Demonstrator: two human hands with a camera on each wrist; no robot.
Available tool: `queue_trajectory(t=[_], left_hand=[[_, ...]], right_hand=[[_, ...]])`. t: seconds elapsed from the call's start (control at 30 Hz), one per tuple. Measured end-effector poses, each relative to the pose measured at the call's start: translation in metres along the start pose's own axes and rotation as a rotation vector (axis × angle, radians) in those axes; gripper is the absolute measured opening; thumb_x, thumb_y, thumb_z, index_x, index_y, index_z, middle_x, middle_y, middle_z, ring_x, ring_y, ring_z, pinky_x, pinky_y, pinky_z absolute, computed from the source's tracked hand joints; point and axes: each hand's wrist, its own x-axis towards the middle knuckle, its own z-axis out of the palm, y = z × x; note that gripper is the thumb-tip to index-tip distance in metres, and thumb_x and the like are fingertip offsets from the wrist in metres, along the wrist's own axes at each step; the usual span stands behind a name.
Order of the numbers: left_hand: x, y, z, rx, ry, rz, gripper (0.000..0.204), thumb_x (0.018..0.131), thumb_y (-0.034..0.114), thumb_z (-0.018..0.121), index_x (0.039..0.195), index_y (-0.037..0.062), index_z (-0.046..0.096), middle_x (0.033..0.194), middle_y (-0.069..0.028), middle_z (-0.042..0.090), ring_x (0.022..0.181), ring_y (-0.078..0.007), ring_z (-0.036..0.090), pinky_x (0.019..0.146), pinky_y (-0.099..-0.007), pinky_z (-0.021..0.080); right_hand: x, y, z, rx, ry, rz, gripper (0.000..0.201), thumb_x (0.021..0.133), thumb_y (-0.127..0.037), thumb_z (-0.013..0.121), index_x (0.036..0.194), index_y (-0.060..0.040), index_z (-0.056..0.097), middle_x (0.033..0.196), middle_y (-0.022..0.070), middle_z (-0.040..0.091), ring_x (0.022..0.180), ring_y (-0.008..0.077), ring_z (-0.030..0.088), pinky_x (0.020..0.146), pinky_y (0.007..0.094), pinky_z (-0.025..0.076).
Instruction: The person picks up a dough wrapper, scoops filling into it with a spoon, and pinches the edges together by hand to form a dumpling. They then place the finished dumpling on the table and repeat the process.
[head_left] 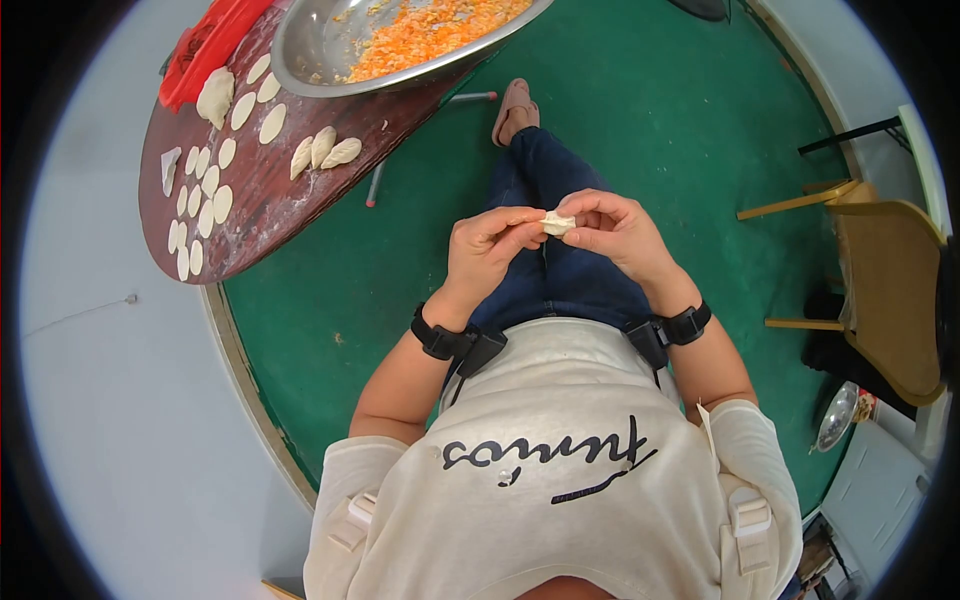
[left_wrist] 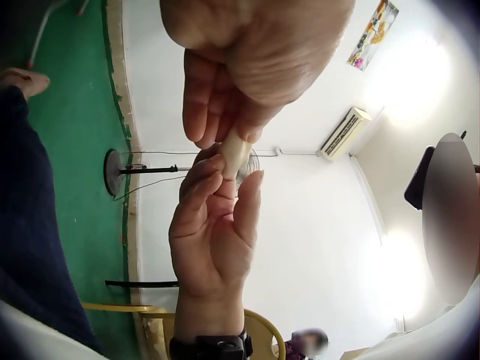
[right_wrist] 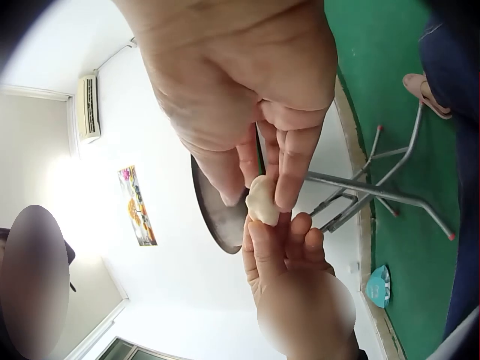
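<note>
A small white dumpling (head_left: 557,224) is held between both hands above the lap. My left hand (head_left: 490,248) pinches its left end between thumb and fingers. From the other side my right hand (head_left: 622,232) grips it, thumb and index finger at its right edge. In the left wrist view the dumpling (left_wrist: 236,155) looks long and folded, with fingertips of both hands on it. The right wrist view shows a bulging side of the dumpling (right_wrist: 262,200), the left thumb pressed against its lower end.
On the left, a dark red table (head_left: 290,215) bears several flat round wrappers (head_left: 222,204), a dough lump (head_left: 215,97), finished dumplings (head_left: 322,146) and a red bag (head_left: 205,50). A metal bowl (head_left: 310,50) of orange filling (head_left: 430,40) overhangs its edge. A chair (head_left: 885,290) stands right.
</note>
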Motion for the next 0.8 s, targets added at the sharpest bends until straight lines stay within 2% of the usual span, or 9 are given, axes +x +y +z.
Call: queue_trajectory(t=[0.07, 0.13, 0.27, 0.33, 0.47, 0.53, 0.63, 0.8], left_hand=[[0.0, 0.001, 0.0, -0.022, -0.009, -0.009, 0.015, 0.083, 0.004, 0.06, 0.097, 0.0005, 0.065, 0.084, -0.0082, 0.066, 0.071, -0.0121, 0.063, 0.063, -0.0217, 0.052], [0.0, 0.003, 0.0, -0.172, 0.004, -0.074, 0.016, 0.084, 0.003, 0.06, 0.099, 0.0003, 0.064, 0.084, -0.0074, 0.066, 0.072, -0.0115, 0.063, 0.064, -0.0216, 0.052], [-0.002, -0.005, -0.003, -0.14, 0.018, -0.071, 0.017, 0.084, 0.003, 0.059, 0.1, 0.0, 0.064, 0.084, -0.0069, 0.065, 0.073, -0.0116, 0.063, 0.064, -0.0218, 0.052], [-0.002, -0.007, -0.005, -0.116, -0.021, -0.036, 0.017, 0.084, 0.003, 0.059, 0.1, 0.0006, 0.064, 0.083, -0.0068, 0.065, 0.073, -0.0115, 0.063, 0.065, -0.0218, 0.052], [-0.002, -0.006, -0.006, -0.068, 0.019, -0.014, 0.017, 0.084, 0.004, 0.06, 0.1, 0.0012, 0.064, 0.083, -0.0067, 0.065, 0.072, -0.011, 0.063, 0.065, -0.0215, 0.052], [0.0, -0.004, -0.009, -0.077, 0.008, -0.106, 0.016, 0.084, 0.005, 0.06, 0.099, 0.0014, 0.064, 0.083, -0.0068, 0.065, 0.072, -0.0104, 0.063, 0.065, -0.0213, 0.052], [0.003, 0.002, -0.013, -0.118, -0.042, -0.141, 0.019, 0.085, 0.002, 0.057, 0.103, -0.0016, 0.061, 0.088, -0.0081, 0.064, 0.075, -0.012, 0.062, 0.066, -0.0229, 0.052], [0.003, -0.007, -0.016, -0.104, -0.08, -0.109, 0.018, 0.083, 0.003, 0.06, 0.1, -0.0004, 0.063, 0.087, -0.0058, 0.063, 0.076, -0.0108, 0.06, 0.069, -0.0215, 0.05]], right_hand=[[0.001, 0.003, -0.003, -0.031, -0.021, -0.031, 0.023, 0.079, 0.004, 0.062, 0.101, -0.0006, 0.06, 0.096, 0.0039, 0.061, 0.085, 0.0095, 0.058, 0.073, 0.0206, 0.048], [0.001, 0.001, -0.002, -0.043, 0.035, -0.056, 0.02, 0.078, 0.005, 0.062, 0.098, -0.0005, 0.061, 0.095, 0.0033, 0.061, 0.083, 0.0093, 0.058, 0.071, 0.0202, 0.047], [0.001, 0.0, -0.001, -0.073, 0.037, -0.098, 0.023, 0.077, 0.006, 0.062, 0.099, -0.0005, 0.06, 0.095, 0.0042, 0.061, 0.083, 0.0099, 0.058, 0.072, 0.0206, 0.048], [0.0, -0.002, 0.001, -0.041, 0.054, -0.048, 0.024, 0.077, 0.007, 0.062, 0.099, -0.0004, 0.059, 0.094, 0.0055, 0.061, 0.084, 0.011, 0.059, 0.074, 0.0215, 0.048], [0.0, -0.001, 0.001, -0.039, 0.036, -0.033, 0.024, 0.076, 0.008, 0.062, 0.099, -0.0001, 0.057, 0.094, 0.0066, 0.061, 0.085, 0.0122, 0.06, 0.076, 0.0229, 0.049], [0.001, 0.002, 0.0, -0.041, 0.065, -0.078, 0.023, 0.076, 0.007, 0.063, 0.097, 0.0004, 0.057, 0.094, 0.0066, 0.061, 0.086, 0.0129, 0.06, 0.077, 0.0235, 0.05], [0.001, 0.002, 0.001, -0.057, 0.075, -0.056, 0.023, 0.076, 0.007, 0.063, 0.097, 0.0005, 0.057, 0.093, 0.0065, 0.061, 0.086, 0.0128, 0.06, 0.076, 0.0233, 0.05], [0.003, 0.006, 0.003, -0.04, 0.055, -0.034, 0.023, 0.075, 0.009, 0.064, 0.095, 0.0003, 0.055, 0.095, 0.0069, 0.059, 0.086, 0.0131, 0.06, 0.077, 0.0234, 0.051]])
